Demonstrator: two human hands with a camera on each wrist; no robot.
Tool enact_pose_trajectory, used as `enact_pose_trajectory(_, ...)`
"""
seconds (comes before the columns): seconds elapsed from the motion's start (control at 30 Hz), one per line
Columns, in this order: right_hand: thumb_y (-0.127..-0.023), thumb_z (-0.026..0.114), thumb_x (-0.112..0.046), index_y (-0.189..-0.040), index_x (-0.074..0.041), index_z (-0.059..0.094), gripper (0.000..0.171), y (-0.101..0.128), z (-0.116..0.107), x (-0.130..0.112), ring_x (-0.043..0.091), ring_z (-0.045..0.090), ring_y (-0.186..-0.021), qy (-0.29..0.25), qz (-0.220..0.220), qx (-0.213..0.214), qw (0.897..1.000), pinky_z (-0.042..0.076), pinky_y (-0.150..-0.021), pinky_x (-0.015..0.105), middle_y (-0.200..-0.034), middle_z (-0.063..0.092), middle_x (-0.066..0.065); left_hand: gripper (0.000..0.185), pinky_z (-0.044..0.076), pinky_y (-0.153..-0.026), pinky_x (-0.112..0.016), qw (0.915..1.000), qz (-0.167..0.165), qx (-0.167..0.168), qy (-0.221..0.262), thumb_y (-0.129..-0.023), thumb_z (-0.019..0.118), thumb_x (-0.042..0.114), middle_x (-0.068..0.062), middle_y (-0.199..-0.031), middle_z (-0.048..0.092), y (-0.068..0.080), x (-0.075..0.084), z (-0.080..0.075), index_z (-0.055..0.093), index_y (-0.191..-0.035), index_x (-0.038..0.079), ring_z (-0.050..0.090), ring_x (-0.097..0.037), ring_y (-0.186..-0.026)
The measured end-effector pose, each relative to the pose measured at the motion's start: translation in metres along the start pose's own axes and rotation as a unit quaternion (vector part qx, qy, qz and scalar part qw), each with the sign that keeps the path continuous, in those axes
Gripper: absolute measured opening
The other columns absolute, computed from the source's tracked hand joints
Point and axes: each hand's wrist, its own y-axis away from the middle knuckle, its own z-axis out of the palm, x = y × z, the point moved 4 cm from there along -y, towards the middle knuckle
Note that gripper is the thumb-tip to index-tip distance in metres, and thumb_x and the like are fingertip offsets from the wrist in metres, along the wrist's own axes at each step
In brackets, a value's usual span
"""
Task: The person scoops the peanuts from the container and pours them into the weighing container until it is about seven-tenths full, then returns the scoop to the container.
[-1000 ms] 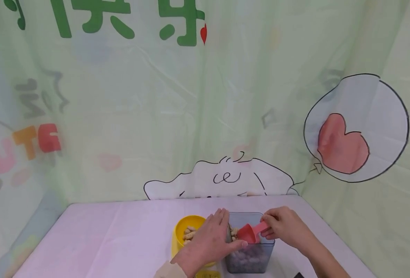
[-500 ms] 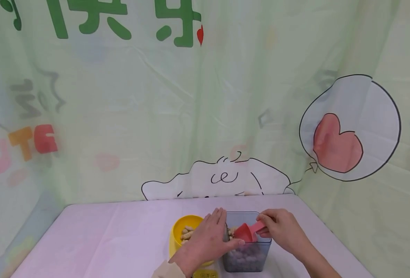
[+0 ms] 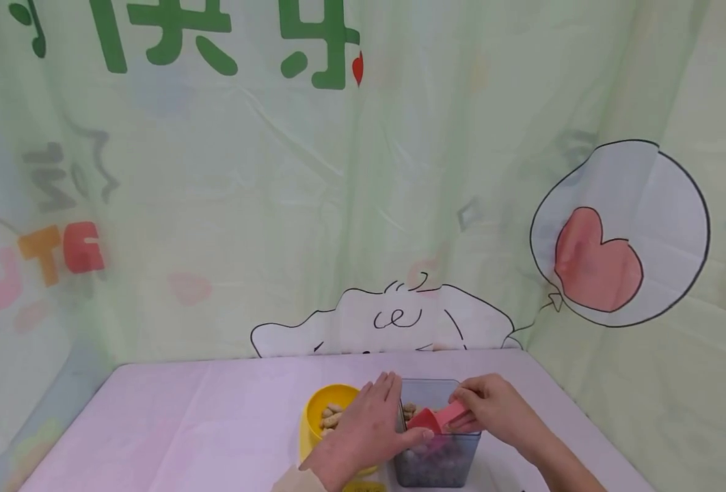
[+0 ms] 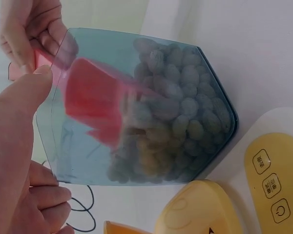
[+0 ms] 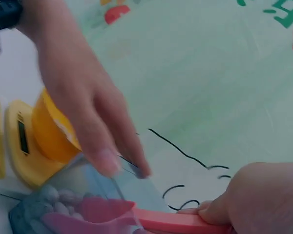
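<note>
A clear bluish plastic container [image 3: 455, 465], part filled with unshelled peanuts [image 4: 188, 105], stands in front of me. My left hand [image 3: 366, 424] holds its left side, the thumb lying over the near rim and the fingers along the side wall. By its handle, my right hand [image 3: 501, 413] grips a red-pink scoop [image 3: 452, 414] that reaches down inside. Through the wall in the left wrist view, the tilted scoop bowl [image 4: 90, 92] meets the peanuts. Left of the container, a yellow bowl [image 3: 315, 403] with some peanuts is partly hidden behind my left hand.
The yellow bowl sits on a yellow and white kitchen scale [image 5: 19, 146] with buttons and a display. A pale pink cloth covers the table [image 3: 203, 424]. Printed curtains [image 3: 227, 205] hang behind and at the sides. Thin black cables [image 4: 85, 209] lie past the container.
The scoop has gone lower and a little left inside the container, with my right hand following. My left hand stays on the container.
</note>
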Motion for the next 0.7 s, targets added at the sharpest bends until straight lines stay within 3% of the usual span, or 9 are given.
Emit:
enact_pose_trajectory(0.13, -0.1, 0.053, -0.005, -0.101, 0.008, 0.07, 0.021, 0.0, 0.008, -0.002, 0.021, 0.072, -0.07, -0.013, 0.025, 0.038, 0.999, 0.062, -0.065, 0.032, -0.081, 0.072, 0.009, 0.104, 0.034, -0.12, -0.045, 1.0, 0.002, 0.003, -0.005, -0.081, 0.047, 0.082, -0.005, -0.162, 0.033, 0.0, 0.0, -0.002, 0.029, -0.156, 0.013, 0.034, -0.022, -0.149)
enact_pose_trajectory(0.37, -0.101, 0.05, -0.003, -0.103, 0.013, 0.067, 0.023, 0.0, 0.015, 0.001, 0.025, 0.074, -0.07, -0.098, 0.055, 0.07, 0.991, 0.063, -0.066, 0.034, -0.083, 0.072, 0.014, 0.104, 0.032, -0.121, -0.045, 1.0, -0.005, 0.0, 0.005, -0.081, 0.048, 0.081, -0.005, -0.162, 0.032, 0.002, -0.001, -0.003, 0.028, -0.157, 0.012, 0.032, -0.022, -0.15)
enact_pose_trajectory(0.53, -0.098, 0.055, -0.004, -0.09, 0.003, 0.072, 0.02, 0.005, 0.018, -0.01, 0.017, 0.07, -0.061, -0.003, 0.005, 0.114, 0.993, 0.06, -0.058, 0.027, -0.075, 0.07, 0.007, 0.102, 0.033, -0.12, -0.045, 1.0, 0.003, 0.003, -0.002, -0.083, 0.048, 0.08, -0.006, -0.162, 0.033, 0.003, 0.0, -0.002, 0.029, -0.156, 0.011, 0.032, -0.022, -0.149)
enact_pose_trajectory(0.7, -0.095, 0.06, -0.003, -0.087, 0.001, 0.072, 0.015, 0.01, 0.01, -0.024, 0.014, 0.068, -0.059, 0.085, -0.039, 0.152, 0.984, 0.058, -0.055, 0.023, -0.075, 0.07, 0.007, 0.1, 0.033, -0.12, -0.045, 0.9999, 0.009, 0.006, -0.006, -0.085, 0.048, 0.079, -0.006, -0.162, 0.034, 0.003, 0.001, -0.001, 0.03, -0.156, 0.011, 0.033, -0.022, -0.149)
